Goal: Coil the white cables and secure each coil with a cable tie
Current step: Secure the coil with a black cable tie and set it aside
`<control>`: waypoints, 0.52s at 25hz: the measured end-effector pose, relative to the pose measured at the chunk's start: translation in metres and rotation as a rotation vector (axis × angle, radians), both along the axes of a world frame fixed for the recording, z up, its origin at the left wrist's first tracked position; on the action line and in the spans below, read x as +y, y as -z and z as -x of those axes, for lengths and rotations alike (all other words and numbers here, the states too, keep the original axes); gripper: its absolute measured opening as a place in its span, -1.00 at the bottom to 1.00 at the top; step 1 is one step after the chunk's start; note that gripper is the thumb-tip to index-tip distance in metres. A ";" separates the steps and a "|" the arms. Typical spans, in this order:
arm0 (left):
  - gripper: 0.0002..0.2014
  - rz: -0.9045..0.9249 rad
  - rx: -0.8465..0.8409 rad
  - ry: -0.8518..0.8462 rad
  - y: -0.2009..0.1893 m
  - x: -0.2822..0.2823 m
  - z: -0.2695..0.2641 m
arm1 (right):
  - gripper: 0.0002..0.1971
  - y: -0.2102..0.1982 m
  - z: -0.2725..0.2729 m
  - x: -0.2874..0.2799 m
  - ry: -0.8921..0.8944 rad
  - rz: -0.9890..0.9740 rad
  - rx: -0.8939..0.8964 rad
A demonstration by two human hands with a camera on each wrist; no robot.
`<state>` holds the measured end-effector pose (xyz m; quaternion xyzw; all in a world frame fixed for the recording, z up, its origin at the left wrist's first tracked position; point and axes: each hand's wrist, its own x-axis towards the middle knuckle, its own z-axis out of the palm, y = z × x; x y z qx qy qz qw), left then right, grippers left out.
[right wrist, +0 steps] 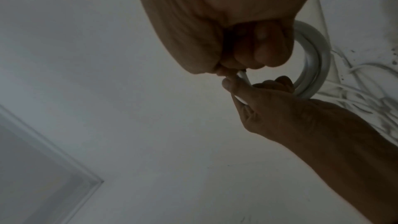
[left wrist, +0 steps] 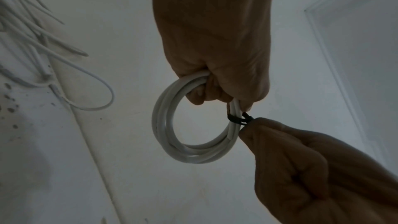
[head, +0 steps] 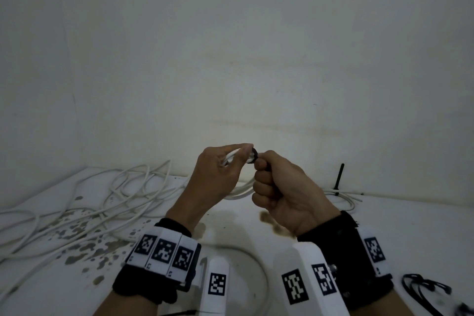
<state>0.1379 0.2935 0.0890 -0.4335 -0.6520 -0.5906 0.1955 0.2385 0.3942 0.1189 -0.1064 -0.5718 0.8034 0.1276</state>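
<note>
Left wrist view shows the left hand (left wrist: pixel 215 48) gripping the white coil (left wrist: pixel 193 125) while the right hand (left wrist: pixel 312 168) pinches the black cable tie (left wrist: pixel 237 119); a slack pull may let the loops spring apart.

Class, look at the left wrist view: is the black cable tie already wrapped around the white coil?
Yes: the black cable tie circles the white coil, just below the left hand.

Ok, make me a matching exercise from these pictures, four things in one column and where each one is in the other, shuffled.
Things:
1. round white cable coil
2. thin black cable tie
3. loose white cable tangle
4. spare black cable ties

Places:
A. table, front right
B. wrapped round the coil
C. table, left
D. gripped in the left hand

Pairs: 1-D, 2-B, 3-C, 4-A
</note>
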 end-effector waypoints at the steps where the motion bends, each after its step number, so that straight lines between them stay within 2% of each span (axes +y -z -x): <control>1: -0.82 0.002 0.003 -0.004 0.000 0.001 -0.001 | -0.62 0.001 0.000 -0.001 0.013 0.018 -0.005; 4: -0.82 0.019 0.021 -0.002 0.002 0.001 0.000 | -0.60 0.004 0.002 -0.005 0.015 0.097 -0.007; 10: -0.77 0.108 -0.005 0.051 0.003 0.001 0.001 | -0.56 0.000 0.001 -0.007 0.116 0.066 0.040; 13: -0.79 0.162 0.012 0.129 0.002 0.000 -0.003 | -0.42 -0.002 -0.002 -0.002 0.123 0.079 0.048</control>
